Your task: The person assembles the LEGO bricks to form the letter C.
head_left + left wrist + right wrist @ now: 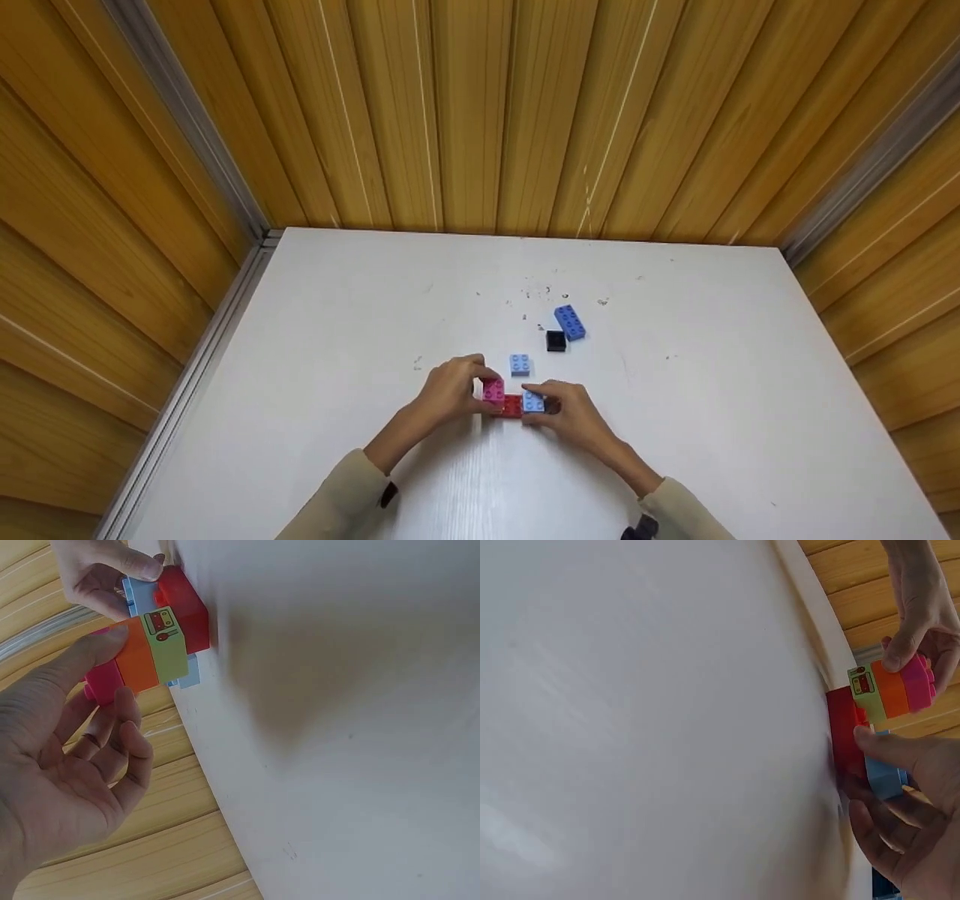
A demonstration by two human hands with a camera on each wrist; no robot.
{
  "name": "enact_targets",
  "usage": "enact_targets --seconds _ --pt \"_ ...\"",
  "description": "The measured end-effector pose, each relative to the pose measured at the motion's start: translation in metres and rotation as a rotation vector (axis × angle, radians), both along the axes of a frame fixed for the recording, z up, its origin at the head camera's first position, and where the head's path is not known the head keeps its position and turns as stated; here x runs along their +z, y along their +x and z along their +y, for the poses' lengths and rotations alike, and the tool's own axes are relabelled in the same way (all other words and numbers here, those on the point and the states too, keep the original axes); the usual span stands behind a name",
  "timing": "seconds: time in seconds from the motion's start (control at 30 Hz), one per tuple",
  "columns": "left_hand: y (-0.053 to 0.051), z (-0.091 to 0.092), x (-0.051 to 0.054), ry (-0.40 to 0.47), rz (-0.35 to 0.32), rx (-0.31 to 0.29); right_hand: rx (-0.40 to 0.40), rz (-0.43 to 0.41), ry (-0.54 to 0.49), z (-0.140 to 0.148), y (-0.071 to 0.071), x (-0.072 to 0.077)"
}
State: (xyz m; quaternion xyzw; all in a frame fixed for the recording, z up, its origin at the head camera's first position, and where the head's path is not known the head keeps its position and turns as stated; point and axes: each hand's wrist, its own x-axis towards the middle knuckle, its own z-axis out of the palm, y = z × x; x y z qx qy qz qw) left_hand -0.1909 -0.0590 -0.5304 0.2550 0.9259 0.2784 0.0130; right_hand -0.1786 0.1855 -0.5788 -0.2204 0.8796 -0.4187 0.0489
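My left hand [450, 390] pinches a stack of toy building bricks between thumb and fingers. The stack has a pink brick [493, 390] on top, an orange brick [136, 656] in the middle and a light green brick [166, 645] with a printed picture at the bottom. Beneath lies a long red brick [512, 406] on the table; the stack meets its left end, slightly tilted in the right wrist view, and I cannot tell if it is fully seated. My right hand [574, 412] grips a light blue brick [885, 776] on the red brick's right end, thumb touching the red one.
Just beyond the hands lies another light blue brick [519, 364]. Farther back are a black brick [556, 341] and a long blue brick [570, 322] close together. The white table [360, 300] carries small dark marks, and wood-look panels [465, 112] surround it.
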Motion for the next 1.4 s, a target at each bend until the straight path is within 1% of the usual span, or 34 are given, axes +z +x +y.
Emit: enact_targets --seconds 0.1,0.17,0.27,0.33,0.4,0.47,0.53,0.6,0.63,0.7,0.77,0.83,0.93,1.0,1.1,1.17,1.23,1.33,1.4 --pt "-0.001 0.000 -0.001 0.008 -0.020 -0.011 0.017 -0.069 -0.108 0.011 0.000 -0.006" --pt "-0.002 0.000 -0.002 0.017 -0.038 -0.020 0.038 -0.102 -0.153 0.015 -0.001 -0.010" --pt "-0.003 -0.002 -0.006 0.030 -0.046 -0.058 0.051 -0.114 -0.153 0.018 -0.002 -0.012" --pt "-0.005 -0.003 -0.008 0.037 -0.052 -0.096 0.048 -0.103 -0.145 0.019 -0.002 -0.012" --pt "-0.007 -0.004 -0.010 0.060 -0.075 -0.143 0.044 -0.093 -0.130 0.021 -0.003 -0.011" --pt "-0.011 -0.007 -0.012 0.110 -0.129 -0.192 0.046 -0.093 -0.115 0.021 -0.002 -0.009" --pt "-0.017 -0.012 -0.014 0.187 -0.205 -0.237 0.054 -0.098 -0.099 0.020 -0.002 -0.008" --pt "-0.025 -0.016 -0.015 0.269 -0.282 -0.263 0.059 -0.102 -0.084 0.020 -0.003 -0.007" --pt "-0.030 -0.018 -0.017 0.307 -0.306 -0.269 0.055 -0.104 -0.077 0.020 -0.003 -0.006" --pt "-0.041 -0.019 -0.019 0.360 -0.330 -0.255 0.052 -0.101 -0.069 0.020 -0.003 -0.004" --pt "-0.053 -0.018 -0.025 0.395 -0.327 -0.214 0.048 -0.096 -0.058 0.020 -0.004 -0.003" --pt "-0.063 -0.016 -0.031 0.412 -0.317 -0.165 0.048 -0.085 -0.052 0.020 -0.004 -0.002" --pt "-0.073 -0.009 -0.038 0.414 -0.340 -0.112 0.050 -0.080 -0.049 0.017 -0.003 -0.002" --pt "-0.077 -0.003 -0.041 0.398 -0.359 -0.107 0.054 -0.080 -0.052 0.016 -0.002 -0.002" --pt "-0.080 0.007 -0.043 0.359 -0.375 -0.114 0.059 -0.084 -0.051 0.014 -0.002 -0.003" --pt "-0.082 0.014 -0.043 0.334 -0.363 -0.121 0.062 -0.079 -0.051 0.014 -0.002 -0.004" --pt "-0.084 0.019 -0.041 0.301 -0.348 -0.114 0.062 -0.074 -0.049 0.013 -0.003 -0.004" --pt "-0.086 0.024 -0.039 0.255 -0.334 -0.086 0.066 -0.068 -0.049 0.013 -0.004 -0.002" --pt "-0.087 0.025 -0.037 0.238 -0.341 -0.060 0.070 -0.068 -0.048 0.012 -0.006 -0.002"
